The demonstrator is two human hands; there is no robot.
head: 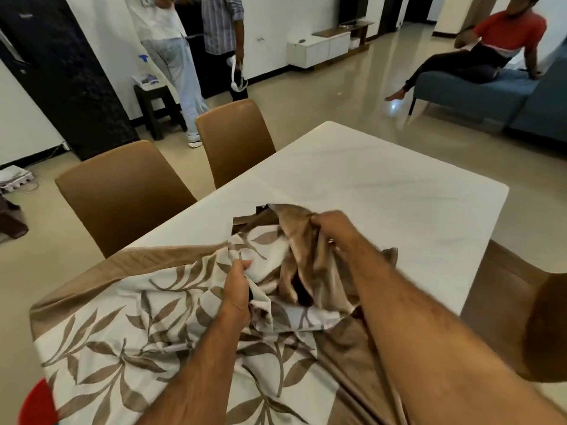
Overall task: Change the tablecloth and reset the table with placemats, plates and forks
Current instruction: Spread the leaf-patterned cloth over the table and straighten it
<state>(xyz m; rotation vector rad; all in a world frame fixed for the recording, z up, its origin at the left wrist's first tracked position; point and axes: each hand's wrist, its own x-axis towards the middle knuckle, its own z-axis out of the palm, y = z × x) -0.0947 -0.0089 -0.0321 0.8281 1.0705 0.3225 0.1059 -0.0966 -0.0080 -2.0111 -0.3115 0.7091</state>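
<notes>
We saw both hands gripping the bunched cloth (190,326) over the near surface (383,191), right hand (333,228) farther out than left hand (237,289), the bare length lying ahead.

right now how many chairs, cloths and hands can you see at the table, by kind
chairs: 3, two tan chairs on the left side and one on the right
leaf-print tablecloth: 1
hands gripping it: 2, left hand and right hand
total: 6
</notes>
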